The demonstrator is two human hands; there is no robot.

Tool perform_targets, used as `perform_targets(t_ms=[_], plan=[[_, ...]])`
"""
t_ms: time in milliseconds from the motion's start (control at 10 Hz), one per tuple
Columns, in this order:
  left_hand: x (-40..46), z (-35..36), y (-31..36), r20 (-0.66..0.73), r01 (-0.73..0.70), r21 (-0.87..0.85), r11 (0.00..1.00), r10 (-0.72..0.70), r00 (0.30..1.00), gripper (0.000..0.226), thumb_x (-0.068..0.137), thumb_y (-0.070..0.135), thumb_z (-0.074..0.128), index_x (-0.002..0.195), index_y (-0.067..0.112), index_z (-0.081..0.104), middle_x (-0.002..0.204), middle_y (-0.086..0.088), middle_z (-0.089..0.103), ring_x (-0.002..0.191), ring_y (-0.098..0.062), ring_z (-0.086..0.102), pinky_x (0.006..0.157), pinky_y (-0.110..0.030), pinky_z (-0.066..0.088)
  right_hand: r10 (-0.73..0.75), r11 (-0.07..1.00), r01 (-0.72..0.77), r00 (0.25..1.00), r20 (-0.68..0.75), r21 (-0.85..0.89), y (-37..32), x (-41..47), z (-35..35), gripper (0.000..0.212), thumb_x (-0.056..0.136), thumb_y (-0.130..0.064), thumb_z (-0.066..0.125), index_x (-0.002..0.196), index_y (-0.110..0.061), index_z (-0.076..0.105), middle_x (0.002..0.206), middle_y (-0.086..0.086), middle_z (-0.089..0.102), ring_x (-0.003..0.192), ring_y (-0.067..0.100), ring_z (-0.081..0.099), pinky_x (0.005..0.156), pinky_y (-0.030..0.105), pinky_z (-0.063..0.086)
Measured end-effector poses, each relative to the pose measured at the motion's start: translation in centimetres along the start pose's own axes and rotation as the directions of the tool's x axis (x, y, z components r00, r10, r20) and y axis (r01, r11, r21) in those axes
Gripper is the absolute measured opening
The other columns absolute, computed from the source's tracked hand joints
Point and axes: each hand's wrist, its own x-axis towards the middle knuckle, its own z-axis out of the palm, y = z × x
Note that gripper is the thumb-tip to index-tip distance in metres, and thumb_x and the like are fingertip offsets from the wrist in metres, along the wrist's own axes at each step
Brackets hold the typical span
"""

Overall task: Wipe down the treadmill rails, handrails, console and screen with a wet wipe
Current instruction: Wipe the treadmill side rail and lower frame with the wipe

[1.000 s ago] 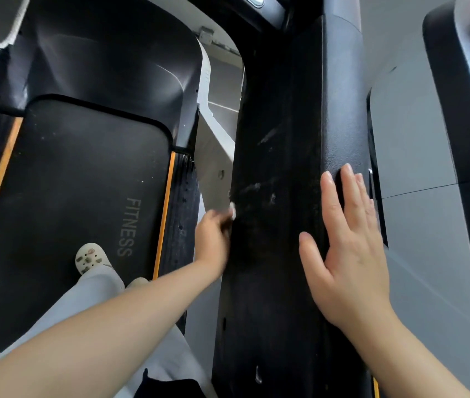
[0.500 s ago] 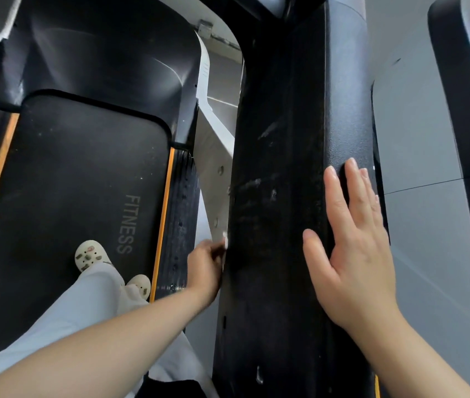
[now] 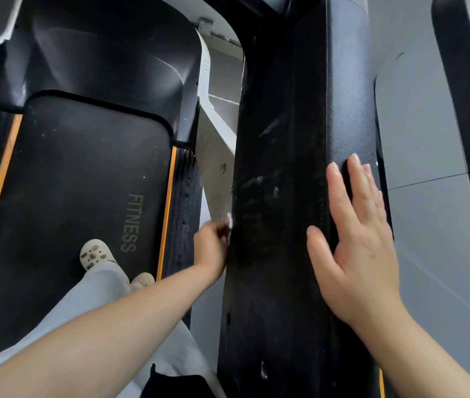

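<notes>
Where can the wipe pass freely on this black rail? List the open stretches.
Free: the rail top above the right hand, and the smeared band between both hands. Crowded: the inner edge, where the left hand pinches the wipe beside the white bracket.

The black treadmill belt [image 3: 79, 182], printed FITNESS and edged by orange stripes [image 3: 166, 208], carries a cream clog [image 3: 93, 254] with a second clog [image 3: 142, 280] just beside it.

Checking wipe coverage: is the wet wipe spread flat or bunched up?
Bunched. Only a small white wad of the wet wipe shows, pinched by the left hand against the black handrail edge.
</notes>
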Motion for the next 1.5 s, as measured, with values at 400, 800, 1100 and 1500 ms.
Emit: perform_targets(t_ms=[400,800,1100,1500], plan=[[-3.9,0.3,-0.8,0.007,0.092,-0.017,0.996,-0.092,0.996,0.022,0.093,-0.001,0.049,0.109,0.002,0.065,0.099,-0.01,0.063,0.093,-0.017,0.056,0.065,-0.011,0.039,-0.002,1.0,0.002,1.0,0.008,-0.013,-0.1,0.1,0.0,0.067,0.084,-0.03,0.036,0.149,-0.014,0.024,0.155,0.001,0.012,0.145,0.019,0.006,0.117,0.031,0.003],[3.6,-1.2,3.9,-0.055,-0.065,0.041,0.997,0.068,0.996,0.025,0.091,-0.002,0.048,0.11,0.0,0.066,0.111,-0.021,0.064,0.106,-0.035,0.057,0.087,-0.03,0.041,-0.001,0.999,0.003,0.999,0.051,-0.049,-0.3,0.1,-0.2,0.068,0.085,-0.032,0.036,0.149,-0.016,0.02,0.157,0.005,0.013,0.146,0.021,0.005,0.117,0.031,0.001],[10.2,-0.4,7.4,-0.072,-0.015,-0.103,0.995,0.007,0.997,0.03,0.096,0.002,0.042,0.118,0.003,0.063,0.117,-0.011,0.063,0.11,-0.016,0.053,0.08,-0.016,0.033,0.017,0.972,0.026,0.984,0.178,-0.233,-1.3,7.7,-1.6,0.07,0.093,-0.043,0.025,0.151,-0.012,0.003,0.159,0.005,-0.003,0.144,0.013,-0.012,0.116,0.03,-0.008],[5.3,-0.3,3.3,-0.011,-0.015,-0.037,0.999,0.015,1.0,0.023,0.094,-0.001,0.048,0.111,-0.001,0.063,0.114,-0.015,0.063,0.112,-0.025,0.055,0.077,-0.01,0.031,0.074,0.995,-0.067,0.992,0.107,-0.071,-0.2,13.3,-1.1,0.065,0.096,-0.029,0.04,0.152,-0.021,0.007,0.159,-0.009,0.001,0.145,0.006,-0.007,0.118,0.027,-0.001]])
